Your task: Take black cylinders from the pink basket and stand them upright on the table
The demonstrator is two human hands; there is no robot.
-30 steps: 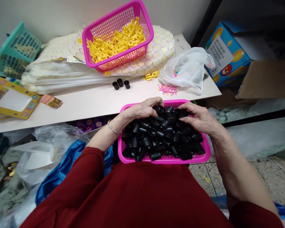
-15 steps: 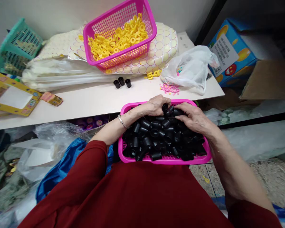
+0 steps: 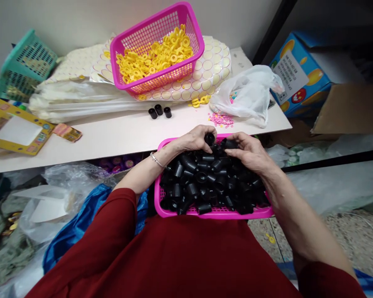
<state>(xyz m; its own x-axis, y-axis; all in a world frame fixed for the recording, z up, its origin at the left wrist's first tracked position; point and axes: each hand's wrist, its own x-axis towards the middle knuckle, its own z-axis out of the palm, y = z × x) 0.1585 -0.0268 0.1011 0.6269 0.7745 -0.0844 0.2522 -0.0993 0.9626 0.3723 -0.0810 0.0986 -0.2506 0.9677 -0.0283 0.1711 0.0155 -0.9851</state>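
Observation:
A pink plastic basket (image 3: pixel 211 215) in front of my body is heaped with small black plastic cylinders (image 3: pixel 201 178), hollow at the end where their openings show. Over its far side, my left hand (image 3: pixel 196 138) is closed around one black cylinder (image 3: pixel 209 138), its round end turned up. To the right, my right hand (image 3: pixel 248 150) pinches another black cylinder (image 3: pixel 229 143) between thumb and fingers, just above the heap. The two hands are a short gap apart. Beyond the basket, three black cylinders (image 3: pixel 158 109) stand upright on the white table (image 3: pixel 118 136).
A second pink basket (image 3: pixel 155 80) with yellow ring-ended pieces (image 3: pixel 155 56) rests on patterned sheets. Right of it lie a white plastic bag (image 3: pixel 248 91) and pink beads (image 3: pixel 221 119). A blue carton (image 3: pixel 294 74) is at right, a yellow box (image 3: pixel 15 124) at left.
My left hand has drawn slightly left and turned a cylinder so its round end shows. The right hand has lifted a cylinder a little from the heap. The view has shifted slightly.

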